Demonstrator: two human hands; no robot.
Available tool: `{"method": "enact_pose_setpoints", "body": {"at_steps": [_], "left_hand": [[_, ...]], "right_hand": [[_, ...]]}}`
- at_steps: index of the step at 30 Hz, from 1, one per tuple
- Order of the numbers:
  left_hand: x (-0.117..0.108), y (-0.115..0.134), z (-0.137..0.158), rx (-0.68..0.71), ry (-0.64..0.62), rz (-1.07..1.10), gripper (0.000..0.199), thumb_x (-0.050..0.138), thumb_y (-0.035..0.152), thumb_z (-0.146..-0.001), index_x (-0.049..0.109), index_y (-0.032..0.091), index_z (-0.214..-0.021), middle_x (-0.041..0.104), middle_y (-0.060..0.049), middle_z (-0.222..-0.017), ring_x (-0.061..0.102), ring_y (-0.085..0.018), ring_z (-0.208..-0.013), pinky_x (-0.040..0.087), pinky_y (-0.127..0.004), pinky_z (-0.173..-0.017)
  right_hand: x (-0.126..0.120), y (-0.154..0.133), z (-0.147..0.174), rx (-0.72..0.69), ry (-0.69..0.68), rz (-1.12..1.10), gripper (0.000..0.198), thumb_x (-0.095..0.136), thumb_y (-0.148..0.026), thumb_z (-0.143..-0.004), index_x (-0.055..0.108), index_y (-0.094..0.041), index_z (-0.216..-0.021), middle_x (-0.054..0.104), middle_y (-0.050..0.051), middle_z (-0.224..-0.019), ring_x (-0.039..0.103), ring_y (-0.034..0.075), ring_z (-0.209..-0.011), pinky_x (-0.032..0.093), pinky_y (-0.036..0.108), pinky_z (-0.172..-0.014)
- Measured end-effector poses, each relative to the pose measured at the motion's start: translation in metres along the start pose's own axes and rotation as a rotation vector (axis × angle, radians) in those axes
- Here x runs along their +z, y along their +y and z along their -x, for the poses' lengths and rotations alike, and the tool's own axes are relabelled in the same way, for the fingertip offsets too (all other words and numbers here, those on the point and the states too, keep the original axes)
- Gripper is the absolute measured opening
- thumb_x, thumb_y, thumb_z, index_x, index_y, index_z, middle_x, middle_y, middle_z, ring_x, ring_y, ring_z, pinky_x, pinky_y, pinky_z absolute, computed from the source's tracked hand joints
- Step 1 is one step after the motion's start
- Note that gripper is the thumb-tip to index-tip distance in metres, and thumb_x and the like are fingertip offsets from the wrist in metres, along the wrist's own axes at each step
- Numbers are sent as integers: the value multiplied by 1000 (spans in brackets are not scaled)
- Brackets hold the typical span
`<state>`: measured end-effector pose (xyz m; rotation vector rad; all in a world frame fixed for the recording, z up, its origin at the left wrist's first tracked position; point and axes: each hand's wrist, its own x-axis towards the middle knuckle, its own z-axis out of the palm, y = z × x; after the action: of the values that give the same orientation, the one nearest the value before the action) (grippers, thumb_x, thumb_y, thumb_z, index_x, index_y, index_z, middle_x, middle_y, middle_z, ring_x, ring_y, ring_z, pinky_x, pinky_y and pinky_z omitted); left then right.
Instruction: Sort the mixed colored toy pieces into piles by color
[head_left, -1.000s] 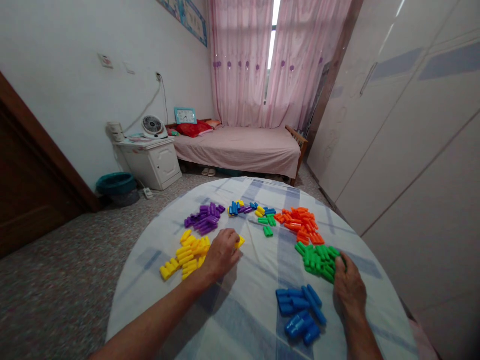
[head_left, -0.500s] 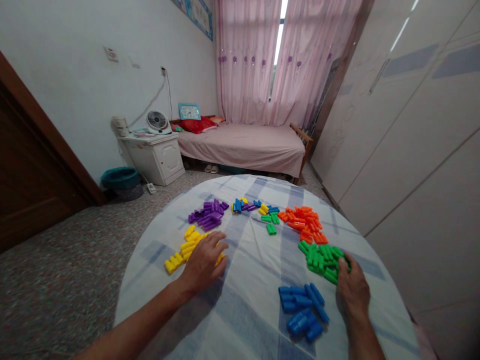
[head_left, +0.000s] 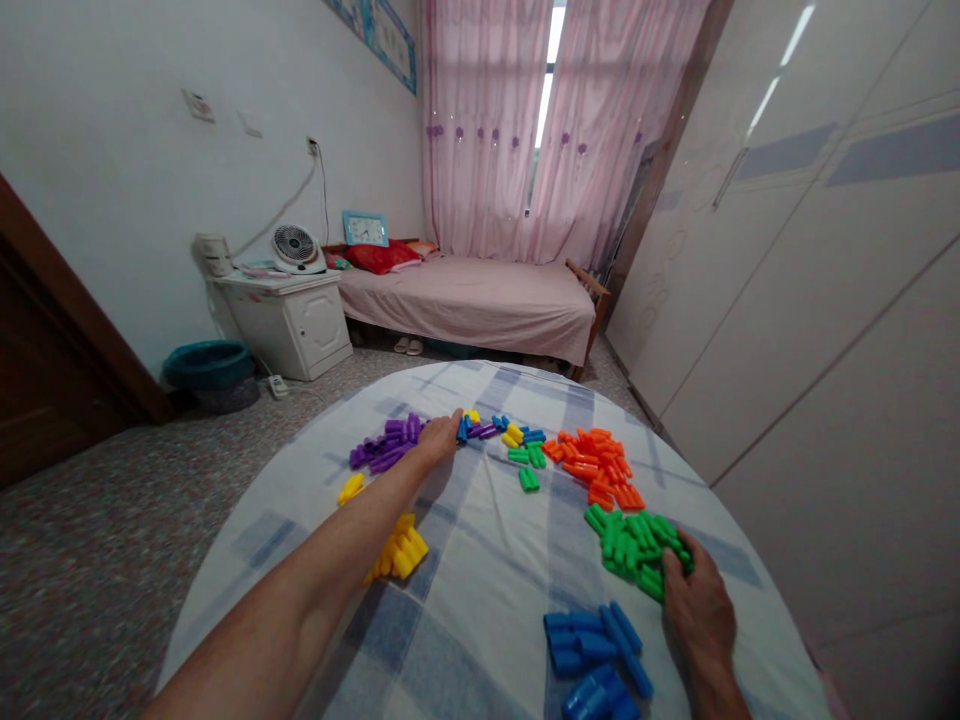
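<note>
Our left grip (head_left: pixel 441 440) reaches across the round desk (head_left: pixel 480 590), which wears a white cloth with blue checks (head_left: pixel 247 600). Just to the right of that grip are shiny blue plastic tubes (head_left: pixel 463 430), at the end of a mixed row that also has small yellow and purple ones. The fingertips are mostly hidden, so we cannot tell if it pinches anything. On its left, a heap of purple plastic tubes (head_left: pixel 384 448) sits right by it. Our left arm (head_left: pixel 330 570) passes above a heap of yellow plastic tubes (head_left: pixel 405 548).

Our right grip (head_left: pixel 699 590) bends its thumb and fingers at the right edge of a heap of bright green plastic tubes (head_left: pixel 630 540). We cannot tell if it holds one.

On the floor, a bin with a teal bag (head_left: pixel 229 395) hides its inside from us. The white cabinet (head_left: pixel 322 325) has its door closed.

The green tubes lie every which way. Near us, in the big blue plastic heap (head_left: pixel 581 645), two thin tubes lie side by side, their long way running from far left to near right.
</note>
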<state>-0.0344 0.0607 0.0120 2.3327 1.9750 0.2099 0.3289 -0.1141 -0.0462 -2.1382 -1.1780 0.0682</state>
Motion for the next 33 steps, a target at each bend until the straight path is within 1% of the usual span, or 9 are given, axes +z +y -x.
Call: {"method": "enact_pose_setpoints", "body": {"at_steps": [4, 9, 12, 15, 19, 22, 27, 30, 33], "left_hand": [[-3, 2, 5, 33, 12, -1, 67, 55, 21, -79, 25, 20, -139, 57, -15, -119, 58, -26, -107, 44, -34, -85], [-22, 5, 28, 128, 9, 37, 70, 53, 18, -75, 27, 21, -140, 58, -11, -119, 58, -23, -106, 45, -31, -86], [-34, -6, 59, 250, 36, 106, 66, 53, 15, -73, 36, 20, -136, 59, -10, -120, 56, -22, -110, 43, -32, -92], [-45, -27, 99, 363, 74, 137, 52, 53, 17, -74, 50, 19, -127, 60, -9, -117, 56, -21, -108, 42, -33, -96], [-55, -56, 151, 339, 69, 153, 44, 55, 24, -77, 55, 20, -121, 61, -8, -117, 55, -22, -108, 43, -35, -96], [-53, -70, 177, 304, 66, 158, 40, 54, 30, -80, 57, 21, -119, 62, -8, -118, 55, -22, -111, 42, -37, -99], [-43, -72, 196, 361, 112, 166, 42, 50, 19, -79, 55, 21, -120, 60, -9, -121, 52, -21, -116, 40, -38, -103], [-41, -67, 199, 387, 141, 159, 42, 49, 20, -80, 54, 21, -122, 58, -9, -125, 49, -22, -120, 39, -39, -105], [-44, -62, 193, 379, 160, 179, 40, 49, 24, -81, 55, 20, -121, 57, -10, -126, 49, -22, -121, 38, -40, -106]], "right_hand": [[0, -1, -1, 0, -7, 20, 51, 33, -43, -83, 54, -19, -123, 61, 11, -108, 56, 26, -91, 42, 37, -78], [0, -2, 0, -30, -10, 20, 52, 33, -42, -82, 55, -17, -121, 60, 13, -113, 55, 27, -95, 42, 38, -81], [-1, -3, 0, -37, 2, 24, 51, 34, -40, -81, 56, -17, -121, 60, 13, -113, 55, 27, -95, 42, 38, -80], [-1, -3, 0, -33, 16, 20, 49, 36, -38, -81, 57, -18, -120, 61, 12, -110, 55, 26, -94, 41, 37, -79], [0, -2, -1, -31, 14, 26, 48, 38, -37, -80, 58, -18, -120, 61, 12, -109, 55, 27, -93, 41, 37, -77], [1, -1, -2, -8, 7, 30, 48, 39, -37, -80, 58, -18, -120, 61, 12, -110, 55, 27, -91, 41, 37, -76], [2, 0, -2, -30, 15, 20, 48, 39, -37, -81, 58, -18, -121, 60, 12, -110, 54, 26, -92, 41, 37, -78], [1, -1, -1, -46, 17, 18, 48, 39, -37, -80, 58, -18, -120, 61, 11, -108, 54, 25, -90, 41, 37, -78], [0, -2, -1, -56, 21, 9, 49, 37, -37, -80, 58, -17, -119, 61, 11, -107, 54, 25, -91, 41, 37, -79]]}}
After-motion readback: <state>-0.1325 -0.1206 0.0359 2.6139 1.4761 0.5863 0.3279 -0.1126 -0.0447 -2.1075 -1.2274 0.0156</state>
